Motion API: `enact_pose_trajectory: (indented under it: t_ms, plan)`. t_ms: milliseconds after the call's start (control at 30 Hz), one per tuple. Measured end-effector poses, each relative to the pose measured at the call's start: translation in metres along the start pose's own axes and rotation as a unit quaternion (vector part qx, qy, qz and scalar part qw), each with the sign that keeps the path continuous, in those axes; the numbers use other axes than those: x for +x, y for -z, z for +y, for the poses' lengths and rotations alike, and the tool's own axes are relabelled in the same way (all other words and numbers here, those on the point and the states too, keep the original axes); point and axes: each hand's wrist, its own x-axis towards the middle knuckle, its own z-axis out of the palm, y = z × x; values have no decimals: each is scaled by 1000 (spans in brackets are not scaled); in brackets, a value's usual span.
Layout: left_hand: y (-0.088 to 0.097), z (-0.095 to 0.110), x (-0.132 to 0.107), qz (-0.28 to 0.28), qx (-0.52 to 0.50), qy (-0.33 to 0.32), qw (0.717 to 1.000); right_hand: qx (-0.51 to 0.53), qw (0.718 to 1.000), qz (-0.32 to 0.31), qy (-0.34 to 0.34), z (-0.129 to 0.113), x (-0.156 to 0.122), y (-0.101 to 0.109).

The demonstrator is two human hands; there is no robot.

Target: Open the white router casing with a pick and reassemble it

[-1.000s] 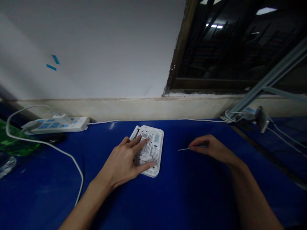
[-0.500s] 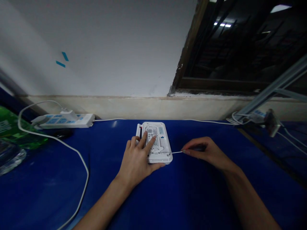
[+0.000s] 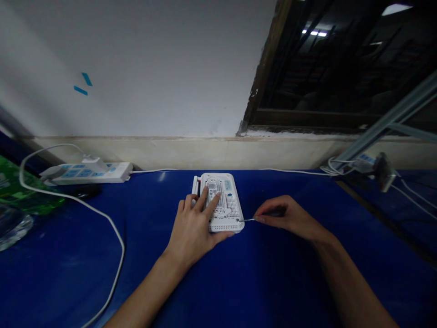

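Note:
A white router [image 3: 235, 212] with antennas along its left side lies underside up on the blue table. Vent holes and a printed label show on its face. My left hand [image 3: 194, 218] steadies it, with two fingers spread on the label, the other fingers at the left edge and the thumb along the front edge. From the right, my right hand [image 3: 276, 214] pinches a thin silver metal tool [image 3: 247, 220]. That tool's tip meets the router's front right corner, at a small round recess. Its rear part is hidden in the hand, so its kind is unclear.
Back left is a white power strip [image 3: 119, 173] with a plugged-in adapter [image 3: 94, 164], its white cable [image 3: 118, 237] looping forward. Beside it lie a green bottle [image 3: 30, 200] and a dark object [image 3: 85, 190]. A metal frame [image 3: 382, 123] and cables stand at the right.
The tool's tip has shifted slightly inward onto the router's corner, and my right hand has come a little left. My left hand keeps its place on the router. The whole view has shifted slightly.

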Motion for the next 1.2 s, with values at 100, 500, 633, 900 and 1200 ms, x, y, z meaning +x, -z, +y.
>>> enact_pose_trajectory:
  t_ms: [100, 500, 633, 900, 1200]
  plan:
    - [3, -1, 1, -10, -10, -6, 1000, 7, 1000, -9, -9, 3, -1, 3]
    - [1, -5, -3, -12, -33, -50, 998, 4, 999, -32, -12, 3, -4, 7]
    - [3, -5, -3, -17, -47, -94, 994, -15, 991, -131, -6, -1, -7, 1]
    - [5, -22, -2, -51, -86, -111, 989, 9, 991, -131, 8, -2, 4, -27]
    - [4, -21, -1, -57, -88, -109, 989, -4, 995, -95, 2, 3, 4, -19]
